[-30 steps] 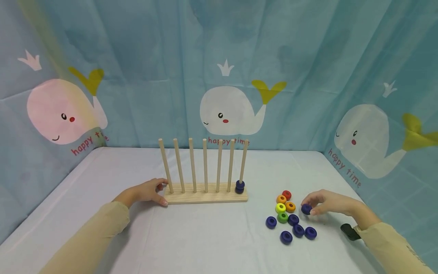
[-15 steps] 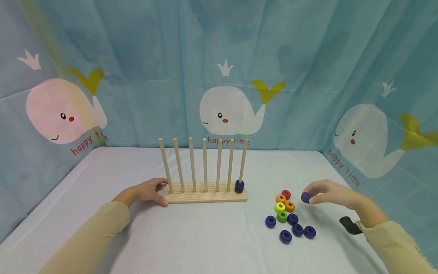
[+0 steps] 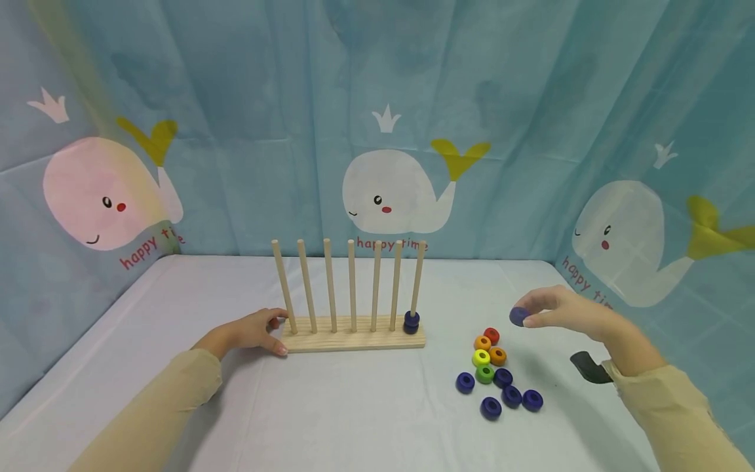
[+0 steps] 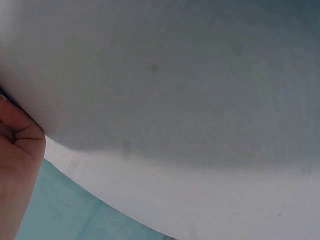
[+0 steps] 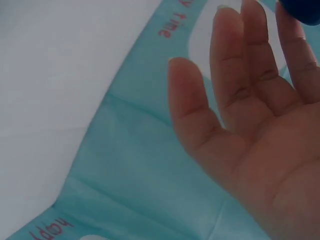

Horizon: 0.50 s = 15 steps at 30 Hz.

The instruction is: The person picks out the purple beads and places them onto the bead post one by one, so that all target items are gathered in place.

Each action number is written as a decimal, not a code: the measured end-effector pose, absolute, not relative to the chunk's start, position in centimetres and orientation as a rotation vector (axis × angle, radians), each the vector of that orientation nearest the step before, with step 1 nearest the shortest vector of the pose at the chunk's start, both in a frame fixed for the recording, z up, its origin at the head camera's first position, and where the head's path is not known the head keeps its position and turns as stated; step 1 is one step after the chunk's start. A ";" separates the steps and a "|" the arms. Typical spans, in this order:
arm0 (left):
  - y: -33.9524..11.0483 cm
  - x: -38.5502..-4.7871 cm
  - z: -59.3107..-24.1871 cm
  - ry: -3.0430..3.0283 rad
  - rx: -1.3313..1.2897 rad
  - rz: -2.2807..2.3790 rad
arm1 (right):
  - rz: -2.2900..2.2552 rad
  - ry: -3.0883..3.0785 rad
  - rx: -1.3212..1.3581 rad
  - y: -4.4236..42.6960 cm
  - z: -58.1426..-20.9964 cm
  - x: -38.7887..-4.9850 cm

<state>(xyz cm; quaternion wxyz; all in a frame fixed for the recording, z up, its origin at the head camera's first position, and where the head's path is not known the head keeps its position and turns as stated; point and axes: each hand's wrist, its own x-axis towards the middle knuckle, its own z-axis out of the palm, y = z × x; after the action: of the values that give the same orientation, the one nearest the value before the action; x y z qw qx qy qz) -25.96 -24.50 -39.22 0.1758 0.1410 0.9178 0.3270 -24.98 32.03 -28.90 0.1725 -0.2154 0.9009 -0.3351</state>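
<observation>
My right hand [image 3: 569,314] pinches a dark blue ring bead [image 3: 520,316] between thumb and fingertips, raised above the table right of the loose beads. In the right wrist view only an edge of that blue bead [image 5: 304,10] shows at the top corner. On the left, my left hand [image 3: 253,330] holds the end of a wooden peg rack [image 3: 354,339], thumb at the front and fingers behind. Two dark blue beads [image 3: 411,322] are stacked on the rack's rightmost peg. The left wrist view shows part of my left hand [image 4: 20,150], but not the rack.
Several loose beads lie right of the rack: a red bead [image 3: 491,336], two orange ones, a yellow bead [image 3: 481,357], a green bead [image 3: 485,374] and several dark blue beads [image 3: 491,408]. A white cloth covers the table [image 3: 354,419]. A blue whale-print curtain [image 3: 265,131] stands behind.
My right hand has lifted the blue bead off the table, first upward, then also slightly left. The left hand stays at the rack's end.
</observation>
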 end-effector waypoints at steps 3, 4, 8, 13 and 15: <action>-24.5 -25.9 -39.3 2.595 0.387 0.934 | -0.967 2.559 -0.603 31.5 -28.2 -25.0; -24.5 -25.9 -39.3 2.595 0.389 0.933 | -0.967 2.565 -0.589 31.3 -27.9 -25.0; -24.5 -25.9 -39.3 2.589 0.381 0.945 | -0.975 2.582 -0.587 30.7 -27.2 -25.3; -24.5 -25.9 -39.3 2.582 0.382 0.958 | -0.992 2.591 -0.611 30.1 -26.6 -25.4; -24.4 -25.9 -39.3 2.583 0.382 0.956 | -0.998 2.590 -0.624 29.9 -26.3 -25.4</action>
<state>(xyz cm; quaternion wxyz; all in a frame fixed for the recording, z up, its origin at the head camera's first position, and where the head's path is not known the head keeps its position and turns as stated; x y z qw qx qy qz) -25.91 -24.44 -39.28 0.1796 0.1351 0.9138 0.3383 -25.44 29.91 -26.32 0.1476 -0.2168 0.9004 -0.3470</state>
